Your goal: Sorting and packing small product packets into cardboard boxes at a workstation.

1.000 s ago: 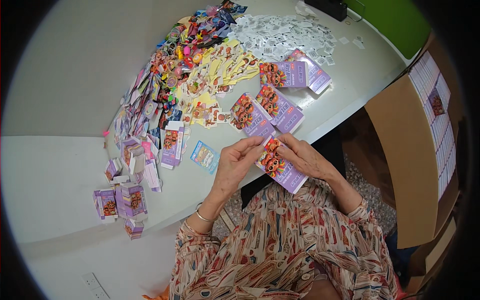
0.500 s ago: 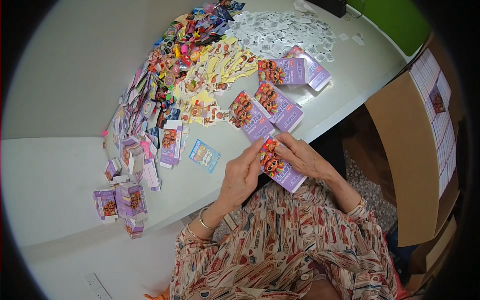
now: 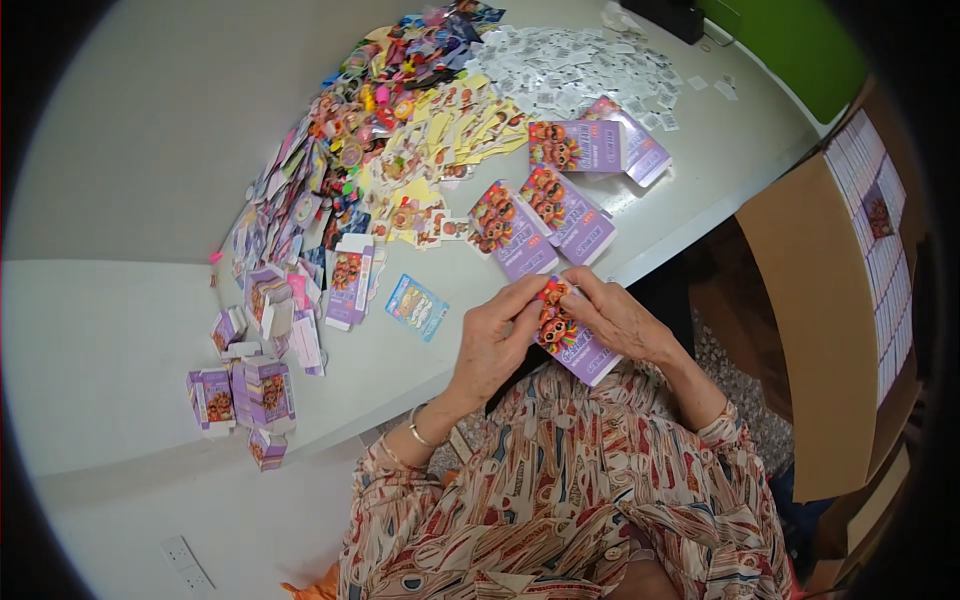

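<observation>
A purple printed carton [image 3: 582, 352] is held at the table's front edge, above my lap. My left hand [image 3: 497, 330] grips its upper left side, fingers bent around the top corner. My right hand [image 3: 622, 315] pinches its upper right side, thumb lying over the printed front. The carton's top end is partly hidden by my fingers. Just beyond my hands lie similar purple cartons [image 3: 512, 232], overlapping one another, with two more [image 3: 575, 147] farther back. A blue printed card [image 3: 417, 307] rests flat to the left of my left hand.
Folded purple cartons [image 3: 262, 390] are stacked at the left. Behind them spreads a heap of colourful cards and small toys [image 3: 350, 130], beside yellow stickers [image 3: 410, 180] and small white slips [image 3: 570, 70]. At the right stands an open brown cardboard box [image 3: 800, 330] packed with cartons.
Both hands still hold the carton at its top end; the left fingers have curled further over its corner. The whole view has shifted slightly.
</observation>
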Demonstrator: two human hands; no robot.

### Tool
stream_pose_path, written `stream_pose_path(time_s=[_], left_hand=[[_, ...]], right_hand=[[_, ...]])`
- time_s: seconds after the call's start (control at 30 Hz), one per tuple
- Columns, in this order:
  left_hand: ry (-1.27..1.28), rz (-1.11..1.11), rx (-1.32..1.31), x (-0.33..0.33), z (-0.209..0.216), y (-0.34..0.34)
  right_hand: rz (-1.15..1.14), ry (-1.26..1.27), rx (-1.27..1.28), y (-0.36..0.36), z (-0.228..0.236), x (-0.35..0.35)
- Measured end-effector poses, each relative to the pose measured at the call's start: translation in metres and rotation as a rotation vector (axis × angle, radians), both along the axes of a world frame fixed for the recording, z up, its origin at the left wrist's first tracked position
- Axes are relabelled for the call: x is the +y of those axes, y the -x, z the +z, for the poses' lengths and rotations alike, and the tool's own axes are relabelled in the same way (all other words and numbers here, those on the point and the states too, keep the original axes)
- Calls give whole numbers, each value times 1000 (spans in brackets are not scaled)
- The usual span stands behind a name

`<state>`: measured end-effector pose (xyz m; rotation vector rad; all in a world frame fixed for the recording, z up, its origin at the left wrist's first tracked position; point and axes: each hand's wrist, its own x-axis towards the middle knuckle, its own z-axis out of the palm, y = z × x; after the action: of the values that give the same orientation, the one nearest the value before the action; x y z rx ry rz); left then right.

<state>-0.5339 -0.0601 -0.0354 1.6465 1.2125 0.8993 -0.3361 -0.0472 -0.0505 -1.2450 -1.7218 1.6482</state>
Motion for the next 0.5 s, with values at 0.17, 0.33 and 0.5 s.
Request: stream_pose_path(time_s=[0.17,0.33,0.5], left_hand=[[188,-40,-51,7,7,8],[-207,255,170,43,16,73],[-332,471,857,53,-26,197]], right_hand=[[-36,8,11,3,1,0],[-341,-155,77,-7,31,39],[-522,-708,-486,0,35,56]])
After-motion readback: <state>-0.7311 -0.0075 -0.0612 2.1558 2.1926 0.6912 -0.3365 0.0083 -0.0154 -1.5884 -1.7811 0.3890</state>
